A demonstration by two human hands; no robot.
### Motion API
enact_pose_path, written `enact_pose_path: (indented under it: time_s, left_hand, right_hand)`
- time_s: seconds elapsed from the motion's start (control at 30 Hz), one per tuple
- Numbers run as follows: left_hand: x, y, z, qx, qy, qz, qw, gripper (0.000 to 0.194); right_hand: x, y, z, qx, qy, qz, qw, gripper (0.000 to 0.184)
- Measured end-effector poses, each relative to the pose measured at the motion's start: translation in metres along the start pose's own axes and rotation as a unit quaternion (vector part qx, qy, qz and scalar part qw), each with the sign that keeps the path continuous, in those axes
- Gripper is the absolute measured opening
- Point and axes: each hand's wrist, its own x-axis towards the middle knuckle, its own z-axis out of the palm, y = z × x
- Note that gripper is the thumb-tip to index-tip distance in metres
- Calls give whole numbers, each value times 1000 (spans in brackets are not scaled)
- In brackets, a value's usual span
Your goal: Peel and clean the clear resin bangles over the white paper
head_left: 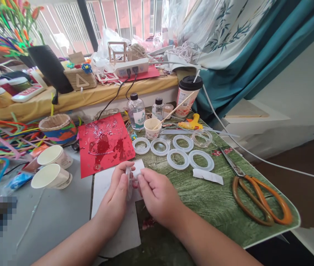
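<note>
My left hand is closed round a translucent silicone ring mould, held edge-on over the white paper. Close beside it, my right hand pinches a small white piece, which looks like folded tissue, against the mould's inner side. The fingers partly hide where they meet. Just beyond my hands several similar ring moulds lie flat on the green wood-patterned mat. A folded white strip rests to the right of my right hand.
Large orange-handled scissors lie at right. Behind the moulds stand a paper cup with a stick, bottles and a yellow glue gun. A red sheet with glossy spots and two paper cups are at left.
</note>
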Motion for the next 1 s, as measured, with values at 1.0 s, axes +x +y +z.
enact_pose_path:
  time_s: [1.0]
  left_hand:
    - [7, 4, 1, 2, -17, -45, 999, 55]
  right_hand:
    - [-4, -1, 7, 22, 1, 57, 998, 28]
